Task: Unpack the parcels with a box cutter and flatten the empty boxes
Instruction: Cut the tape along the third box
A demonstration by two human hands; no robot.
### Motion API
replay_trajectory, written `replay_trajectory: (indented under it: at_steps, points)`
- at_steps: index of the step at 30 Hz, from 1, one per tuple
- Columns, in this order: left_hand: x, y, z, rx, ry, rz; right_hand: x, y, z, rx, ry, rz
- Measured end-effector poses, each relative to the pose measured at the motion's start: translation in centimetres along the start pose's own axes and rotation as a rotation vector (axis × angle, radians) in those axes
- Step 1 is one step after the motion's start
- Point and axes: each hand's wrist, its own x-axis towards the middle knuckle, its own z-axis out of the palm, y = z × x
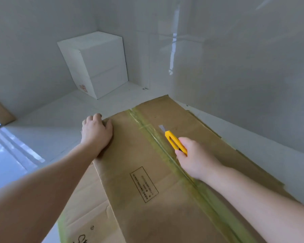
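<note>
A large brown cardboard box lies in front of me on the white floor, its top seam sealed with a strip of clear greenish tape. My right hand grips a yellow box cutter, whose bare blade points away from me just right of the tape seam. On the box's far left top edge lies my left hand, palm down, with its fingers curled over the edge.
A white box stands in the far corner against the white walls. A brown door or panel edge shows at the far left. A glossy wall runs close along the box's right side.
</note>
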Motion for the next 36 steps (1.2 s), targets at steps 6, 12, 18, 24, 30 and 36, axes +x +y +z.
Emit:
replay_trajectory:
  at_steps: [6,12,18,24,30,36]
  points:
    - [-5.7,-1.6,-1.2,-0.005,-0.042,-0.094,1.7,-3.5,0.7,-0.017,-0.068,-0.109]
    - [-4.7,2.2,-0.5,-0.245,-0.170,-0.115,2.2,-4.7,1.3,-0.102,-0.086,-0.142]
    - [-4.3,3.0,0.6,-0.256,-0.193,-0.129,2.4,-5.3,0.7,-0.237,-0.147,-0.140]
    - [-4.3,2.8,1.0,-0.236,-0.176,-0.139,3.5,-6.3,1.8,-0.314,-0.149,-0.126]
    - [-4.1,2.4,1.5,-0.252,-0.174,-0.142,4.2,-7.2,3.1,-0.346,-0.122,-0.085]
    - [-4.1,2.2,1.8,-0.259,-0.135,-0.122,5.0,-7.9,3.6,-0.330,-0.119,-0.115]
